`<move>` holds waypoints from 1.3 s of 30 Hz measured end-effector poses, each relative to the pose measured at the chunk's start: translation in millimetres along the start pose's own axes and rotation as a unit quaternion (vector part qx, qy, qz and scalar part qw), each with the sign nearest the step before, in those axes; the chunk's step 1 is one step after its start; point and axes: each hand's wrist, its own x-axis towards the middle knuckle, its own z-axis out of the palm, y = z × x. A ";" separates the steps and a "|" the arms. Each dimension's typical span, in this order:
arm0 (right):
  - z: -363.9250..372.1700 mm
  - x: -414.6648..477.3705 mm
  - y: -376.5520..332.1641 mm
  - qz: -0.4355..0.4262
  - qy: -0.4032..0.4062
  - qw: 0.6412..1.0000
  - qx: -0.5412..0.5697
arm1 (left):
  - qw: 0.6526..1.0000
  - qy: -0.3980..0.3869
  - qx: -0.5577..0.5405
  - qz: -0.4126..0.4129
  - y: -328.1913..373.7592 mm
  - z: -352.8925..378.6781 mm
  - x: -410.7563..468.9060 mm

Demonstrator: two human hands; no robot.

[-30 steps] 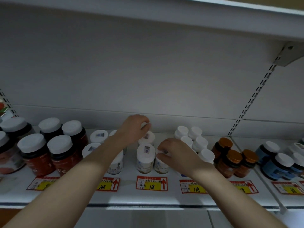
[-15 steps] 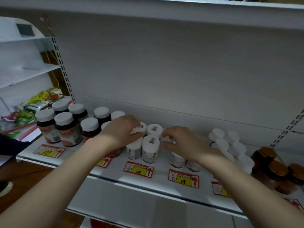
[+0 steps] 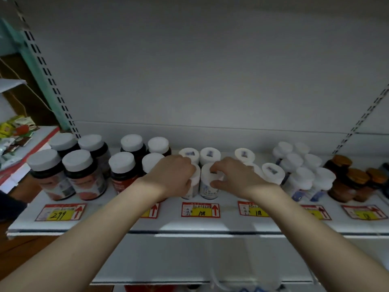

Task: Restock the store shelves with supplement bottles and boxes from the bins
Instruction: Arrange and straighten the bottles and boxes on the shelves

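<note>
Left grip: the left grip, centre of the frame, has its fingers curled over the top and side of the left white bottle. It is clenched on the bottle and hides most of the cap.
Right grip: the right grip pinches the cap of the right white bottle between thumb and fingertips, opened only as wide as the cap. The other fingers are loosely bent.
Where the bottles are: both stand upright at the front of the shelf, touching each other. They are just behind the 108 tag and just ahead of the back-row bottles.
Risk, left: the dark bottles stand right beside the left wrist. A sideways nudge while squaring the row could knock one into its neighbours, and those stand close enough to topple in turn.
Risk, centre: both held bottles are near the shelf's front edge. Pulling them forward or letting go off balance could tip one over the lip. The right pinch holds only the cap, so a loose cap or a slip would drop that bottle.
Risk, right: another white bottle sits close under the right forearm and seems to lean, though the wide lens may cause that. Drawing the arm back low could catch it and push it into the white cluster beside it.
</note>
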 end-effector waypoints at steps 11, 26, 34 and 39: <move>0.9 -1.0 -2.2 0.023 0.016 1.000 -0.008 | 1.000 0.000 0.020 0.024 -6.3 -1.5 7.7; -2.3 0.6 0.4 0.003 0.010 1.000 -0.014 | 1.000 0.011 -0.022 -0.017 1.0 -0.8 3.9; -1.3 0.8 -0.3 0.002 0.016 1.000 -0.018 | 0.999 0.002 -0.035 -0.024 1.3 -2.3 2.2; -1.1 1.8 1.5 -0.005 0.018 1.000 -0.013 | 0.999 0.003 -0.037 -0.017 0.7 -1.1 4.2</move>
